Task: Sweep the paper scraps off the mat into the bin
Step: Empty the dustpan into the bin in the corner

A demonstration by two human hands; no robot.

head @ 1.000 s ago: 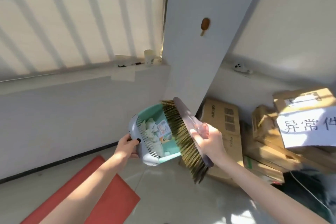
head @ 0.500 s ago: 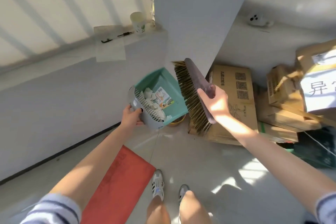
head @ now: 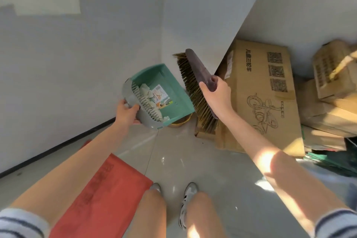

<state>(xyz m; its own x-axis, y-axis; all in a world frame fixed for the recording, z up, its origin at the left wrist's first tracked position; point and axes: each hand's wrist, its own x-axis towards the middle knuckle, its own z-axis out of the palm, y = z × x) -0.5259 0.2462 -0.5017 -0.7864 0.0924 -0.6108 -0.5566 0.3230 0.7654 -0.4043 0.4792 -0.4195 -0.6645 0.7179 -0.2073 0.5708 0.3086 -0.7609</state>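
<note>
Left hand (head: 126,111): fingers (head: 135,106) curled round the grey back of the green dustpan (head: 170,83), paper scraps (head: 146,92) heaped just beyond them. Right hand (head: 218,96): fingers (head: 202,86) clamped on the brush (head: 195,75). A yellowish bin (head: 180,120) shows under the pan, and the red mat (head: 108,189) lies below the left forearm.

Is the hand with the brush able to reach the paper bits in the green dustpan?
Probably yes. The right hand grips the brush just beside the open dustpan, and nothing covers the paper scraps.
</note>
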